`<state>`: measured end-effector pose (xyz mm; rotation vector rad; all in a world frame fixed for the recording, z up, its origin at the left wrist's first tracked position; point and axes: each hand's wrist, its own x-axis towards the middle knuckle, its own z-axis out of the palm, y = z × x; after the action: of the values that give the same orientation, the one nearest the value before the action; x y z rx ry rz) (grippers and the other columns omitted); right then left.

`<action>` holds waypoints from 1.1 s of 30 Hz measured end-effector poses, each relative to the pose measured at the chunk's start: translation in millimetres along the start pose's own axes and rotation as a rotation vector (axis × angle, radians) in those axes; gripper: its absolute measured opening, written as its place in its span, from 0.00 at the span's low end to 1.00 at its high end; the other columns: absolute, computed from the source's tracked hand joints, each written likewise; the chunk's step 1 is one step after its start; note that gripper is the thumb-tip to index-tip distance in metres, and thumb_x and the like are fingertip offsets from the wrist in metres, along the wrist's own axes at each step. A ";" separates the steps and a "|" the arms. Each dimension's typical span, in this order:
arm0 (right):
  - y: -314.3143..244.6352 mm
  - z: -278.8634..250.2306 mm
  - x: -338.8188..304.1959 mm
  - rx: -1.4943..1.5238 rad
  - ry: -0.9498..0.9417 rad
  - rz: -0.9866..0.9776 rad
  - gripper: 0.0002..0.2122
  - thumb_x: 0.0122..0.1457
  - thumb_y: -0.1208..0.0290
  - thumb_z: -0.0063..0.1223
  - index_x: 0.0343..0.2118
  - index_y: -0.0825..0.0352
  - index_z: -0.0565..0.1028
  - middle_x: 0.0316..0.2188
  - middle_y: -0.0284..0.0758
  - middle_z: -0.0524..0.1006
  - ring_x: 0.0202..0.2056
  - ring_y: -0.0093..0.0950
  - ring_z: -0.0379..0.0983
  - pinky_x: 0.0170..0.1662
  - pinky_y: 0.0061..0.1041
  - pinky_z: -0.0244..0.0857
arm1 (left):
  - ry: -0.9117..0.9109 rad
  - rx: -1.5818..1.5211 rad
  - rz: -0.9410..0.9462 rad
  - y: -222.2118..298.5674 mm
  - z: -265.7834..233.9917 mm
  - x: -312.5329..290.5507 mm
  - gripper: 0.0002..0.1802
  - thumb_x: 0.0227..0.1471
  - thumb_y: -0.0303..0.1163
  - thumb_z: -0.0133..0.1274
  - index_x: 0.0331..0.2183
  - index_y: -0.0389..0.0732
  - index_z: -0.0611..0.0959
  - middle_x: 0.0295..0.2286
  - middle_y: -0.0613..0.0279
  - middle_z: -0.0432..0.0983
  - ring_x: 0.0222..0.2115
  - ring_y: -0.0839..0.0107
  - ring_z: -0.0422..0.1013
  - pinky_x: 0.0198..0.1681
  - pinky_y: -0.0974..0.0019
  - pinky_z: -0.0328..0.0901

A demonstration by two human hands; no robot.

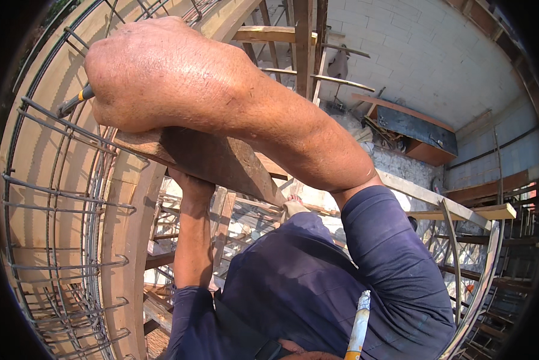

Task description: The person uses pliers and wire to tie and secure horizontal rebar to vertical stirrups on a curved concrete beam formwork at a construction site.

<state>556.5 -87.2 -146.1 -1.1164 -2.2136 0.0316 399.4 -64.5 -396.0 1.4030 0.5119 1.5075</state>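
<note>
My right hand (140, 75) is closed in a fist around the dark, yellow-banded handle of a metal-shafted hand tool (84, 95). Its shaft points down and left to the rebar cage (59, 192), whose hooked stirrups cross the long bars; the tool's exact kind is hidden. Below my right forearm, a thick timber (221, 159) slants from the formwork edge toward my body. Against its underside is my left hand (188, 183), its fingers hidden behind the wood. The wooden formwork board (125, 240) runs along the cage.
A lit cigarette (358, 324) juts in at the lower edge. Wooden props and rails (305, 48) stand beyond my arm, with a light block wall (395, 36) behind. Far below lies a dark-topped wooden box (416, 132) amid debris. A timber rail (437, 201) passes at my right.
</note>
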 end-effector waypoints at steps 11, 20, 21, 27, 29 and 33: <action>163.8 13.5 10.5 0.511 0.141 0.166 0.11 0.61 0.68 0.52 0.39 0.69 0.80 0.18 0.35 0.74 0.22 0.27 0.72 0.31 0.34 0.67 | 0.045 0.057 -0.062 37.3 67.4 21.8 0.33 0.60 0.58 0.44 0.34 0.32 0.76 0.27 0.54 0.73 0.30 0.63 0.73 0.38 0.64 0.70; 332.2 184.9 -45.1 0.989 -0.081 0.770 0.12 0.66 0.63 0.54 0.28 0.66 0.73 0.17 0.25 0.69 0.17 0.16 0.62 0.18 0.20 0.55 | -0.257 -0.161 -0.099 27.5 29.5 24.9 0.26 0.57 0.48 0.57 0.24 0.32 0.80 0.22 0.55 0.74 0.27 0.62 0.76 0.32 0.62 0.74; 335.1 196.5 -57.0 1.040 -0.104 0.827 0.12 0.66 0.63 0.54 0.28 0.66 0.73 0.17 0.26 0.69 0.17 0.16 0.62 0.18 0.21 0.55 | -0.206 -0.144 -0.072 30.6 34.4 20.6 0.25 0.57 0.47 0.56 0.24 0.32 0.81 0.22 0.54 0.76 0.27 0.62 0.76 0.31 0.62 0.74; 347.8 242.4 -135.6 1.070 -0.085 1.001 0.12 0.66 0.64 0.54 0.30 0.68 0.74 0.17 0.27 0.70 0.15 0.17 0.63 0.18 0.21 0.56 | -0.226 -0.003 -0.150 47.4 32.3 23.6 0.32 0.59 0.56 0.48 0.24 0.33 0.81 0.24 0.53 0.80 0.24 0.64 0.72 0.34 0.64 0.69; 354.3 223.9 -151.5 0.979 -0.042 0.945 0.12 0.66 0.66 0.53 0.32 0.71 0.75 0.18 0.27 0.71 0.17 0.16 0.65 0.19 0.22 0.57 | -0.171 0.011 -0.180 52.8 49.9 26.1 0.27 0.61 0.49 0.51 0.18 0.40 0.77 0.21 0.58 0.77 0.21 0.72 0.66 0.31 0.71 0.62; 369.3 131.9 -114.8 0.627 0.417 0.612 0.12 0.66 0.63 0.53 0.32 0.68 0.76 0.18 0.26 0.71 0.20 0.15 0.67 0.22 0.23 0.60 | -0.167 0.008 -0.138 51.5 33.1 19.6 0.40 0.57 0.65 0.38 0.18 0.37 0.80 0.21 0.55 0.79 0.23 0.69 0.70 0.34 0.67 0.63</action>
<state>794.2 98.5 -421.7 -1.2371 -1.2912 0.6431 414.0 -80.2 -335.4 1.4553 0.5006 1.2670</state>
